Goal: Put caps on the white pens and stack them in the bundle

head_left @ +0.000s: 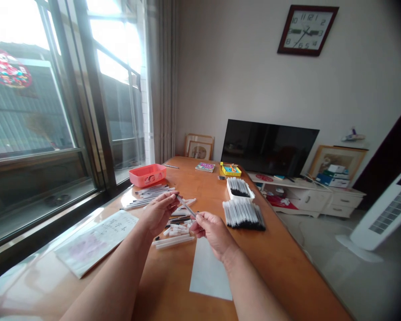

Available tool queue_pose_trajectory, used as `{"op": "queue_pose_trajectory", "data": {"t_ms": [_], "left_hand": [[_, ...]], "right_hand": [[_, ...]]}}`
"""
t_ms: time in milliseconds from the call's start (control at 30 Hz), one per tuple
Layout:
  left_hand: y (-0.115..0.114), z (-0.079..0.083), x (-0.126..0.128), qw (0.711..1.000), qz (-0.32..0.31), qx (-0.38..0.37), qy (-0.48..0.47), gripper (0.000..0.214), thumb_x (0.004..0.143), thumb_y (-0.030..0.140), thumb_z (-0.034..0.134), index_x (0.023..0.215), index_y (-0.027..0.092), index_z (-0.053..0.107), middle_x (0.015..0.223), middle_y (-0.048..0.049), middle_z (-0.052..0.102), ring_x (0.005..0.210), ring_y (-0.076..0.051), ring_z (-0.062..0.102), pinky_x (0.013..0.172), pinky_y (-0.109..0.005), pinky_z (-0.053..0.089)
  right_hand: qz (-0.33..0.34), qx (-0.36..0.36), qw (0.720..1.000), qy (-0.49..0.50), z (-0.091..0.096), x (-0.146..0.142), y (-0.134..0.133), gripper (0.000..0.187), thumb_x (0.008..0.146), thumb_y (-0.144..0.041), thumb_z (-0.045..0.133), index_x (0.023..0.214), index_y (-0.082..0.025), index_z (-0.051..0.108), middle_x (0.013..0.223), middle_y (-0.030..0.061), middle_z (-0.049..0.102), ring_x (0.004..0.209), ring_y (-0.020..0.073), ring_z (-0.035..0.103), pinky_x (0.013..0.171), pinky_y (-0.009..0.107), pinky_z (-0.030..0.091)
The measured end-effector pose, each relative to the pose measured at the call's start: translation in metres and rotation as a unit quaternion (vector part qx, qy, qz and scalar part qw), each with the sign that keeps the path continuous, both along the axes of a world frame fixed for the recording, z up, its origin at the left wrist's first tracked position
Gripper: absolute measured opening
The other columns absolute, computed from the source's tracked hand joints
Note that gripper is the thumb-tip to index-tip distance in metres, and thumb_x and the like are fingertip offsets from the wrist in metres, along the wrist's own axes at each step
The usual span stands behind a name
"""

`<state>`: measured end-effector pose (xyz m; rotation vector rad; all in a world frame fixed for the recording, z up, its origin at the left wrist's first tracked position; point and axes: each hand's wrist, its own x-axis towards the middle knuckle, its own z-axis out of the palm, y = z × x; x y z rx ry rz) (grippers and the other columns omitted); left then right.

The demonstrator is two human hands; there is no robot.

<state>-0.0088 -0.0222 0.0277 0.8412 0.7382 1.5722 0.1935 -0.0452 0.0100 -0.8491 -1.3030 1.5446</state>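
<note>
Both of my hands are raised over the wooden table point(280, 263) and hold one thin pen point(186, 206) between them. My left hand point(158, 213) pinches its far end. My right hand point(211, 228) is closed around its near end. Under the hands lie several loose white pen barrels and caps point(175, 234). More white pens point(150, 194) lie in a row beyond the left hand. A stack of finished black-capped pens point(243, 214) sits to the right of my hands.
A pink tray point(147, 174) stands near the window. A white container of pens point(239, 187) sits behind the stack. A white sheet point(209, 274) and an open booklet point(95, 240) lie near me. A television, cabinet and fan stand to the right.
</note>
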Motion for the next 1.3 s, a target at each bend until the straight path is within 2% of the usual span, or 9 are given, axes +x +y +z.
{"op": "queue_pose_trajectory", "data": {"t_ms": [100, 300, 533, 700, 833, 933, 1133, 1233, 1300], "left_hand": [[-0.002, 0.002, 0.001, 1.0, 0.008, -0.009, -0.016, 0.032, 0.079, 0.03, 0.081, 0.108, 0.018, 0.072, 0.086, -0.0041, 0.073, 0.078, -0.014, 0.067, 0.076, -0.026, 0.051], [-0.004, 0.001, 0.003, 1.0, 0.008, 0.002, 0.019, 0.026, 0.076, 0.033, 0.085, 0.079, 0.015, 0.066, 0.073, -0.0012, 0.068, 0.064, -0.008, 0.059, 0.065, -0.021, 0.046], [-0.008, 0.006, 0.002, 0.999, -0.037, -0.024, 0.011, 0.032, 0.081, 0.034, 0.079, 0.107, 0.017, 0.071, 0.104, -0.0095, 0.075, 0.091, -0.019, 0.069, 0.074, -0.026, 0.05], [-0.008, 0.003, 0.005, 0.999, 0.009, -0.033, 0.036, 0.029, 0.078, 0.04, 0.083, 0.085, 0.017, 0.066, 0.074, 0.0009, 0.065, 0.064, -0.009, 0.058, 0.062, -0.021, 0.044], [-0.003, -0.002, 0.005, 0.998, 0.029, -0.018, 0.05, 0.032, 0.074, 0.036, 0.086, 0.077, 0.015, 0.062, 0.069, 0.0027, 0.06, 0.059, -0.006, 0.053, 0.059, -0.019, 0.042], [-0.001, -0.003, 0.003, 0.999, 0.024, -0.026, 0.03, 0.03, 0.072, 0.032, 0.088, 0.08, 0.015, 0.064, 0.073, 0.0011, 0.063, 0.063, -0.007, 0.057, 0.06, -0.019, 0.044], [-0.003, 0.0, 0.001, 0.999, -0.019, -0.033, 0.005, 0.031, 0.077, 0.023, 0.082, 0.106, 0.016, 0.072, 0.093, -0.0045, 0.071, 0.078, -0.013, 0.067, 0.068, -0.023, 0.051], [-0.004, 0.003, 0.003, 0.999, -0.023, -0.041, -0.001, 0.036, 0.082, 0.029, 0.077, 0.115, 0.018, 0.07, 0.102, -0.0079, 0.072, 0.082, -0.015, 0.068, 0.07, -0.026, 0.052], [-0.005, 0.003, 0.005, 0.999, -0.012, -0.048, -0.004, 0.033, 0.083, 0.037, 0.077, 0.109, 0.019, 0.07, 0.094, -0.0064, 0.072, 0.078, -0.015, 0.067, 0.067, -0.025, 0.051]], "right_hand": [[-0.002, 0.013, 1.0, -0.011, -0.001, -0.001, -0.001, 0.039, 0.084, -0.053, 0.068, 0.093, -0.015, 0.071, 0.076, 0.0052, 0.071, 0.064, 0.0133, 0.057, 0.062, 0.026, 0.041], [0.0, 0.03, 0.999, -0.035, -0.004, -0.001, 0.0, 0.041, 0.086, -0.055, 0.067, 0.094, -0.015, 0.073, 0.075, 0.0051, 0.07, 0.065, 0.0136, 0.057, 0.063, 0.026, 0.042], [0.011, 0.014, 1.0, -0.014, -0.009, 0.0, 0.003, 0.041, 0.086, -0.056, 0.067, 0.08, -0.015, 0.069, 0.077, 0.006, 0.07, 0.064, 0.0128, 0.055, 0.062, 0.026, 0.042], [0.016, 0.012, 1.0, -0.017, -0.008, -0.002, 0.002, 0.043, 0.086, -0.058, 0.067, 0.083, -0.015, 0.068, 0.074, 0.0051, 0.069, 0.064, 0.0132, 0.055, 0.062, 0.027, 0.042], [-0.018, 0.01, 1.0, -0.005, -0.006, -0.003, 0.001, 0.041, 0.08, -0.052, 0.076, 0.101, -0.018, 0.063, 0.078, 0.0042, 0.071, 0.067, 0.0146, 0.059, 0.062, 0.026, 0.042], [-0.047, 0.013, 0.999, -0.008, -0.006, -0.003, 0.002, 0.043, 0.075, -0.049, 0.081, 0.097, -0.019, 0.061, 0.081, 0.0051, 0.073, 0.07, 0.0153, 0.062, 0.063, 0.026, 0.042], [-0.038, -0.004, 0.998, -0.04, -0.011, -0.003, 0.005, 0.047, 0.084, -0.063, 0.066, 0.085, -0.016, 0.064, 0.071, 0.0062, 0.072, 0.062, 0.0135, 0.059, 0.061, 0.026, 0.042], [-0.028, -0.013, 0.999, -0.03, -0.013, -0.006, 0.005, 0.051, 0.084, -0.067, 0.064, 0.084, -0.016, 0.065, 0.065, 0.0054, 0.07, 0.057, 0.0129, 0.057, 0.058, 0.025, 0.04], [-0.03, -0.011, 0.999, -0.029, -0.014, -0.007, 0.005, 0.051, 0.084, -0.067, 0.065, 0.084, -0.016, 0.065, 0.063, 0.0049, 0.07, 0.056, 0.0127, 0.057, 0.057, 0.025, 0.04]]}}
